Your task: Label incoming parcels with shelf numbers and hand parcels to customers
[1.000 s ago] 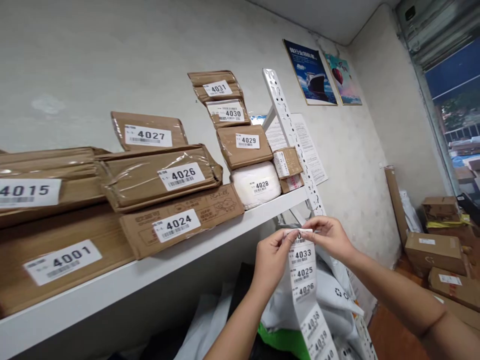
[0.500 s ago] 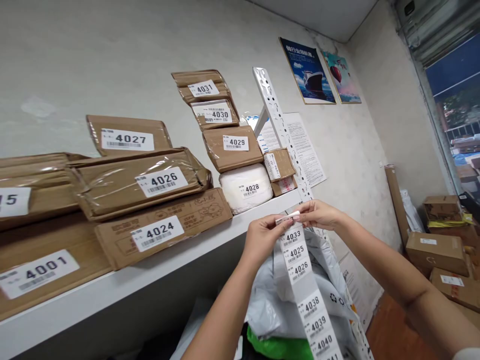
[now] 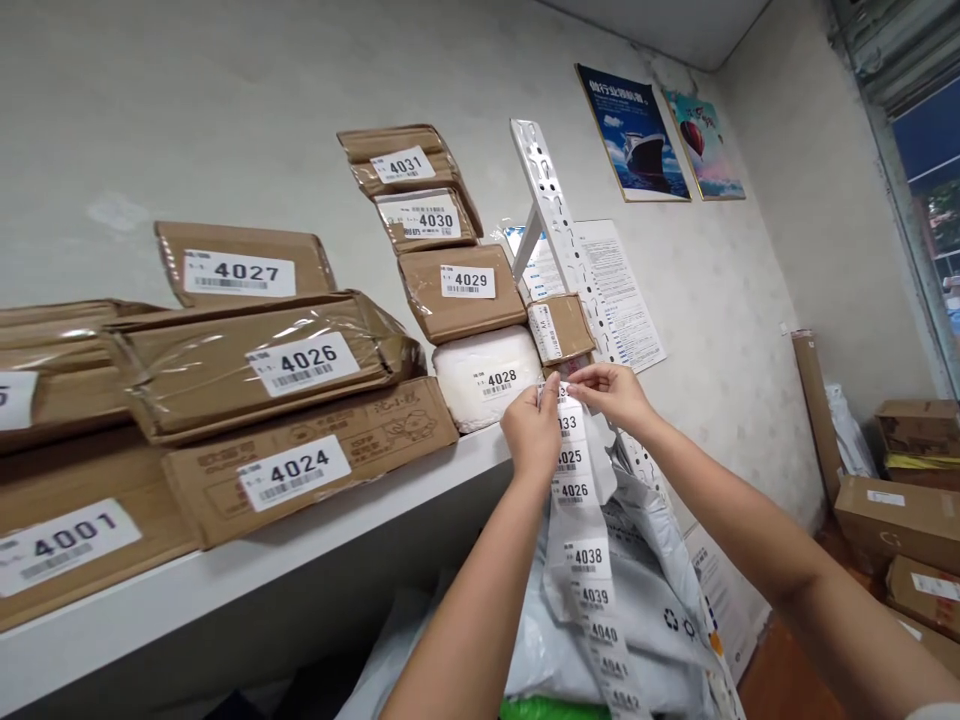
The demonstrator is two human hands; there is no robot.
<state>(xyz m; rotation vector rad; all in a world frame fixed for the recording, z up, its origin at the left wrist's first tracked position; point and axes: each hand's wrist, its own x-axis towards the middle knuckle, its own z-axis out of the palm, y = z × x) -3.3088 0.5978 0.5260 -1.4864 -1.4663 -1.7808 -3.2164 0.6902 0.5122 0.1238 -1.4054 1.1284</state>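
Observation:
A long strip of printed barcode labels (image 3: 589,555) hangs down from both hands, with numbers such as 4026, 4038 and 4039 on it. My left hand (image 3: 532,425) is closed on the strip's upper left edge, thumb and finger pinched. At the top right of the strip, the fingertips of my right hand (image 3: 611,398) pinch it near the uppermost label. Just behind the hands, a white wrapped parcel (image 3: 487,375) labelled 4028 sits on the shelf. A small brown box (image 3: 562,328) stands right above my right hand, close to the shelf's upright post.
Brown boxes labelled 4024 (image 3: 375,440), 4026 (image 3: 217,370) and 4029 (image 3: 454,305) are stacked along the white shelf (image 3: 247,580). A perforated metal post (image 3: 559,210) rises at its right end. Grey plastic bags (image 3: 652,590) lie below. More cartons (image 3: 892,515) stand at the right.
Both hands have moved up and slightly apart from the bags, closer to the small box, still pinching the strip. The strip now hangs straighter and farther left. The view has shifted slightly right.

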